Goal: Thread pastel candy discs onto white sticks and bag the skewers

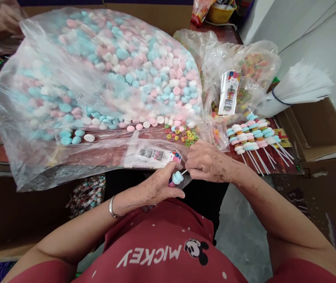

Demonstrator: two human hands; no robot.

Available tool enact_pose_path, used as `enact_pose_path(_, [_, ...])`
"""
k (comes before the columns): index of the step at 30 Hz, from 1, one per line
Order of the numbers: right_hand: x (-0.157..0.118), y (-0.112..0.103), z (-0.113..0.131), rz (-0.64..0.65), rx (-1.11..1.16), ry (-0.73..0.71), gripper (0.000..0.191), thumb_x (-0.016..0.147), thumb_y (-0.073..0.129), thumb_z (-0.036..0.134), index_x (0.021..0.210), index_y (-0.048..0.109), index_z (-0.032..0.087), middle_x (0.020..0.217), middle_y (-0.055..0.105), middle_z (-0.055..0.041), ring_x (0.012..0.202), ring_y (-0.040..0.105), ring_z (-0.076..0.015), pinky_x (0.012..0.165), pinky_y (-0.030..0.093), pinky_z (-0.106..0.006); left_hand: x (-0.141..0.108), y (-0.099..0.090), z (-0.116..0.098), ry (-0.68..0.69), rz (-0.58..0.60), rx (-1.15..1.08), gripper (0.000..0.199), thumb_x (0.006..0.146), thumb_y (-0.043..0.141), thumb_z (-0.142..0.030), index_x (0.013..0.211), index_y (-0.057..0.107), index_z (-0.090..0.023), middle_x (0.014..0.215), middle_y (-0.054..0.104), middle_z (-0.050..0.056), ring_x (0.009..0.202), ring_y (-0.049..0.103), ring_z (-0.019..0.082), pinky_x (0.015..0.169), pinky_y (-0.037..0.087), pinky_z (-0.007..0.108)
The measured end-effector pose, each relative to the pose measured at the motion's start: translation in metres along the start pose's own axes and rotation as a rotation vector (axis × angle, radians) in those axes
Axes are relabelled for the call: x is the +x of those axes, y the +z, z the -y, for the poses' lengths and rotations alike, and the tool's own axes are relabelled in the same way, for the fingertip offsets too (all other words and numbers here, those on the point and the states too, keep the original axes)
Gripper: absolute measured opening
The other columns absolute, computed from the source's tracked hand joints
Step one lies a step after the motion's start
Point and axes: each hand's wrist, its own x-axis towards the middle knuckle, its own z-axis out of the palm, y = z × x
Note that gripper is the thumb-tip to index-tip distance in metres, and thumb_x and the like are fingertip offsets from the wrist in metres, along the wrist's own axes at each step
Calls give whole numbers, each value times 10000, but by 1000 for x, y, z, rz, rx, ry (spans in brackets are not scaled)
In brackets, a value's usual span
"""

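At the table's near edge, my left hand point(159, 184) has its thumb and fingers around a marshmallow skewer point(178, 177) with blue marshmallows, partly inside a clear printed bag. Most of that bag is hidden by the hand. My right hand point(209, 161) is closed on the skewer's white stick just to the right. Behind my hands lies a stack of printed clear bags point(153, 154). Small ring candies point(181, 135) in red, yellow and green are scattered beyond it. A few loose marshmallows point(89, 138) sit farther left.
A huge clear bag of pink, blue and white marshmallows point(120, 67) fills the table's left and middle. Finished-looking skewers point(249, 135) lie at right, near a bundle of white sticks point(300, 86) and cardboard boxes point(318, 125). Another person's hand point(8, 19) shows at upper left.
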Motion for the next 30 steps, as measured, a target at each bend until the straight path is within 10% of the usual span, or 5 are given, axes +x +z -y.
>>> enact_pose_path(7, [-8, -13, -7, -46, 83, 55, 284, 850, 459, 98, 601, 573, 175, 581, 522, 20, 624, 389, -122, 677, 271, -286, -16, -13, -8, -106, 24, -180, 687, 712, 778, -332, 1273, 400, -212, 1022, 580, 24, 801, 506, 145, 732, 427, 283])
enact_pose_path(16, [-2, -13, -10, -4, 52, 1, 326, 904, 446, 117, 595, 532, 179, 585, 520, 19, 640, 375, -128, 687, 273, -293, -23, -18, 5, -262, 204, -312, 394, 690, 777, -394, 833, 484, -173, 674, 383, -77, 589, 294, 74, 521, 238, 215])
enact_pose_path(22, [4, -19, -9, 104, 5, -82, 332, 962, 432, 168, 660, 568, 175, 660, 566, 5, 659, 404, -128, 712, 288, -304, -11, -32, 11, -347, 521, -256, 447, 635, 815, -400, 749, 437, -191, 597, 435, -78, 545, 367, 85, 491, 241, 227])
enact_pose_path(30, [3, -18, -10, 45, -18, -32, 346, 961, 434, 182, 629, 530, 180, 620, 537, 2, 667, 389, -141, 683, 272, -301, -11, -36, 9, -270, 346, -299, 433, 666, 794, -425, 871, 497, -186, 596, 421, -92, 503, 338, 67, 463, 246, 205])
